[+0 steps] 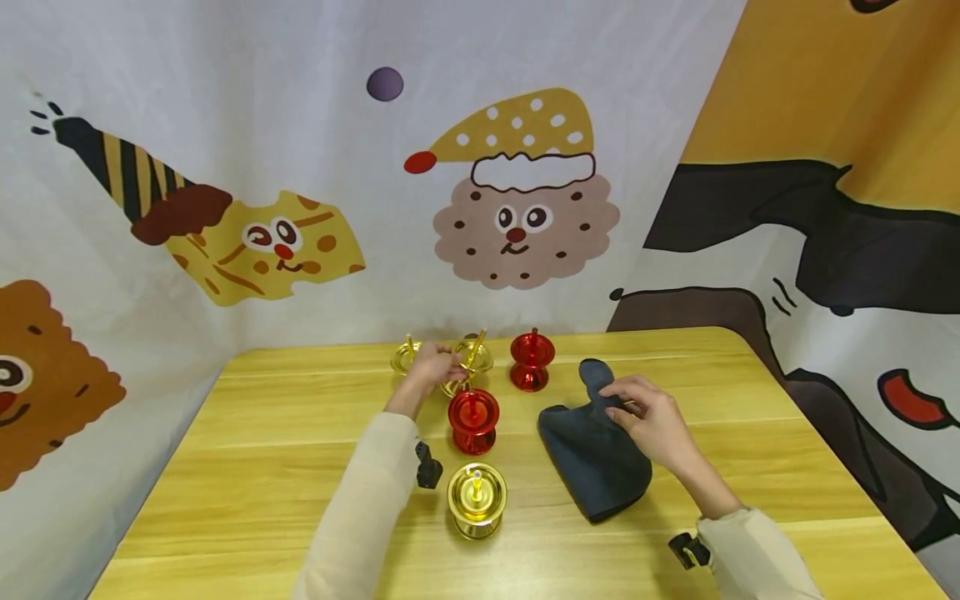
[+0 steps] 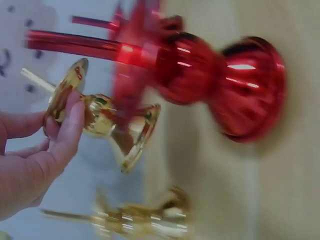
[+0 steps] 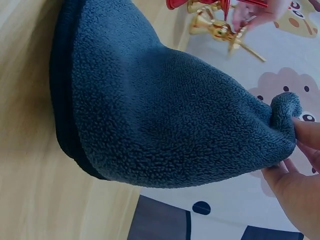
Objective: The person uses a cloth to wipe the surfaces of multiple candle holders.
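Candlestick (image 2: 101,126) in pinched left fingers (image 2: 68,136), partly behind blurred red candlestick (image 2: 192,70); blue cloth (image 3: 165,120) in pinched right fingers (image 3: 308,133).

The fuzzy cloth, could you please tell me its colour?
The cloth is dark greyish blue, clearest in the right wrist view.

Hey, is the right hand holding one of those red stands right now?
No, the right hand is pinching the end of the dark blue cloth.

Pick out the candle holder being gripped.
The tilted gold candle holder, between the rear gold holder and rear red holder; it alone is in the left hand.
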`<state>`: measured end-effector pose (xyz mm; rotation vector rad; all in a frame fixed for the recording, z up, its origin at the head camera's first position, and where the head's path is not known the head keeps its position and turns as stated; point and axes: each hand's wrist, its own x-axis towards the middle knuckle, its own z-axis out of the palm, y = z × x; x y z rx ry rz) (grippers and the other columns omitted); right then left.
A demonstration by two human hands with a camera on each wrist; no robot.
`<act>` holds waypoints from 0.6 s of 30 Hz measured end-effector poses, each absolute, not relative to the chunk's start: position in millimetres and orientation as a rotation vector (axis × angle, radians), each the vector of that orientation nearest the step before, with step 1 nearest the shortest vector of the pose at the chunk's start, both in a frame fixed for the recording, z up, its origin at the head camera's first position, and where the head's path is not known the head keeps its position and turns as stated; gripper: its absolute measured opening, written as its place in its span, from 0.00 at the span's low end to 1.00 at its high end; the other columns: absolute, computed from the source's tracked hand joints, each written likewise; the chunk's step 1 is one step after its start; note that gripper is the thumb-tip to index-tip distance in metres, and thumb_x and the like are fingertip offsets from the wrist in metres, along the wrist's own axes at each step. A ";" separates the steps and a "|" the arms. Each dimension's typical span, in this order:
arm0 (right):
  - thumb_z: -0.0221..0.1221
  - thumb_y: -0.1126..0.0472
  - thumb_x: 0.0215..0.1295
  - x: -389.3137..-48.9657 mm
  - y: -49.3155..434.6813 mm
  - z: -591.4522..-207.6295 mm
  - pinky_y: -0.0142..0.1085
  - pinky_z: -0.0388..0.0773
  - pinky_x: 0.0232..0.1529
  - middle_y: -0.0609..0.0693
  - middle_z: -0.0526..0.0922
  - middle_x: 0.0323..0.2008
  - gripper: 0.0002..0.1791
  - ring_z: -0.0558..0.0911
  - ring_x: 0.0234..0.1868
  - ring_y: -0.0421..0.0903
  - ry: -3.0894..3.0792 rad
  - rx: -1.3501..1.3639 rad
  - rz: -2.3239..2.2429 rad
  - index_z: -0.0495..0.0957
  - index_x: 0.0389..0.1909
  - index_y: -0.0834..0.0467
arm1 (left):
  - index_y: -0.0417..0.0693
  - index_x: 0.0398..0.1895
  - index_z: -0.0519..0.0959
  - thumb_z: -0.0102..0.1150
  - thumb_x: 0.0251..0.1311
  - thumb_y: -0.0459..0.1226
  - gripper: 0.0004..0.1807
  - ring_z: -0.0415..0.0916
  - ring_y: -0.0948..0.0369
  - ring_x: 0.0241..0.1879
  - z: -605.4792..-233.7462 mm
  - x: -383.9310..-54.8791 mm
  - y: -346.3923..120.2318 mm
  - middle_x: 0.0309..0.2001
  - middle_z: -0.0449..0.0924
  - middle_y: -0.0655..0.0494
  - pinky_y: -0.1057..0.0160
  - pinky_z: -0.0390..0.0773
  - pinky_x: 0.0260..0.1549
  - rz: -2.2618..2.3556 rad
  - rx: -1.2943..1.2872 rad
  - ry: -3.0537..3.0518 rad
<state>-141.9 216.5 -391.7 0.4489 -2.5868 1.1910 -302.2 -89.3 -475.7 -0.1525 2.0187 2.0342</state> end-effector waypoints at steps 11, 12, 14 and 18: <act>0.60 0.76 0.53 -147.8 215.8 -368.8 0.24 0.75 0.41 0.55 0.77 0.42 0.15 0.75 0.40 0.45 -2.547 0.466 1.271 0.79 0.43 0.63 | 0.28 0.57 0.64 0.44 0.63 0.24 0.18 0.77 0.53 0.33 -339.6 -233.7 -74.5 0.44 0.70 0.35 0.55 0.77 0.45 2.058 0.004 2.003; 0.60 0.76 0.53 -148.1 215.3 -364.6 0.22 0.74 0.40 0.56 0.77 0.42 0.15 0.75 0.39 0.44 -2.537 0.472 1.289 0.78 0.43 0.64 | 0.28 0.57 0.64 0.45 0.63 0.24 0.19 0.77 0.53 0.33 -334.6 -230.9 -73.0 0.43 0.70 0.36 0.55 0.77 0.45 2.058 0.022 2.001; 0.60 0.75 0.54 -148.0 213.9 -355.4 0.20 0.73 0.40 0.56 0.77 0.41 0.16 0.75 0.39 0.41 -2.519 0.472 1.315 0.78 0.44 0.64 | 0.29 0.57 0.65 0.45 0.63 0.24 0.19 0.78 0.54 0.32 -325.7 -224.7 -70.1 0.42 0.71 0.37 0.54 0.77 0.44 2.043 0.057 2.015; 0.60 0.75 0.54 -146.8 209.8 -335.3 0.20 0.74 0.37 0.58 0.78 0.38 0.17 0.76 0.36 0.36 -2.477 0.479 1.365 0.76 0.47 0.65 | 0.29 0.57 0.65 0.46 0.62 0.24 0.19 0.78 0.52 0.32 -311.4 -210.6 -63.1 0.40 0.71 0.37 0.52 0.77 0.44 2.013 0.113 2.036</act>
